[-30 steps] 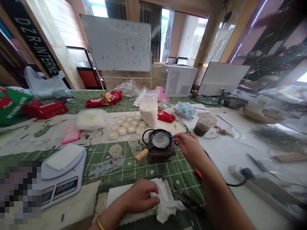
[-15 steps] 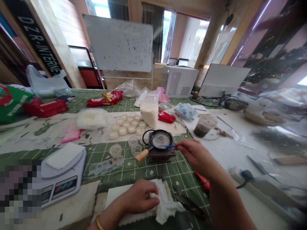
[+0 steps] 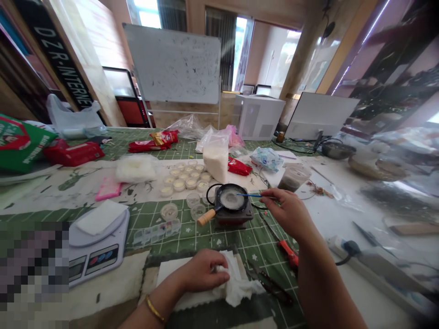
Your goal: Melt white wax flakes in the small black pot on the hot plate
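Just right of centre, the person's right hand [image 3: 286,214] pinches a thin blue stick [image 3: 248,195] between narrowly closed fingers [image 3: 265,196], its tip over a small black pan [image 3: 230,199] on a little dark hot plate [image 3: 233,222], which stands on a green grid mat [image 3: 154,233]. At bottom centre, the left hand [image 3: 202,272] curls tightly around crumpled white tissue [image 3: 238,290].

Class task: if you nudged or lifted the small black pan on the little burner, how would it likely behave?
The small black pan probably feels light, being so small. Its wooden handle sticks out past the burner, so a push there could tip it. The pale contents look runny, so they might slop.
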The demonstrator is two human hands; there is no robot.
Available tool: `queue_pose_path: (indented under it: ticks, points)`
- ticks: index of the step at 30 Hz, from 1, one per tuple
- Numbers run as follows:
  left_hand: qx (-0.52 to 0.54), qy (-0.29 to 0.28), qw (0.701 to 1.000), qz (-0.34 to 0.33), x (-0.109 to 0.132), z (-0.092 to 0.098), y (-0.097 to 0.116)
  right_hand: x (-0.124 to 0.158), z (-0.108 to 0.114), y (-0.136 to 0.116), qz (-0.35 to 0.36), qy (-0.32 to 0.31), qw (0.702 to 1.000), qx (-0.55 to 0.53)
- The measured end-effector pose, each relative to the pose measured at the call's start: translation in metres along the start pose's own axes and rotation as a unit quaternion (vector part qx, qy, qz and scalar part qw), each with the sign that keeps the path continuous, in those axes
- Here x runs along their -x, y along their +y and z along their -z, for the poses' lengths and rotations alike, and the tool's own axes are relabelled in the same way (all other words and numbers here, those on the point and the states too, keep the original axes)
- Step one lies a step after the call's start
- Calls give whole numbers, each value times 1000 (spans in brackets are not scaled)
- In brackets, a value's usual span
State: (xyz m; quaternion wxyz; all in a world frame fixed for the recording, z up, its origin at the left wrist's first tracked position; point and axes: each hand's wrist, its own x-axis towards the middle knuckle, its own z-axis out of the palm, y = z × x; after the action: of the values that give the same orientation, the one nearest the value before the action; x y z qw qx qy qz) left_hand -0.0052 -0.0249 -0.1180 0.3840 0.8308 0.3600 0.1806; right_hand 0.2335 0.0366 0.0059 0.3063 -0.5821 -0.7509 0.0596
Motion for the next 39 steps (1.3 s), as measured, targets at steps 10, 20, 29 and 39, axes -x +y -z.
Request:
queue_pose_path:
  ticks: [10, 20, 29, 39]
  points:
    - [-14, 18, 1000, 4, 1, -3, 0, 9, -21, -8, 10, -110, 969, -222]
    - [-16, 5, 1000, -1, 1, -4, 3, 31, -42, 12, -53, 81, 978, -186]
    - [-25, 13, 1000, 4, 0, -7, -3, 35, -61, 4, -36, 141, 975, -168]
    - [2, 2, 1000, 11, -2, -6, -4, 44, -68, 12, -22, 136, 979, -153]
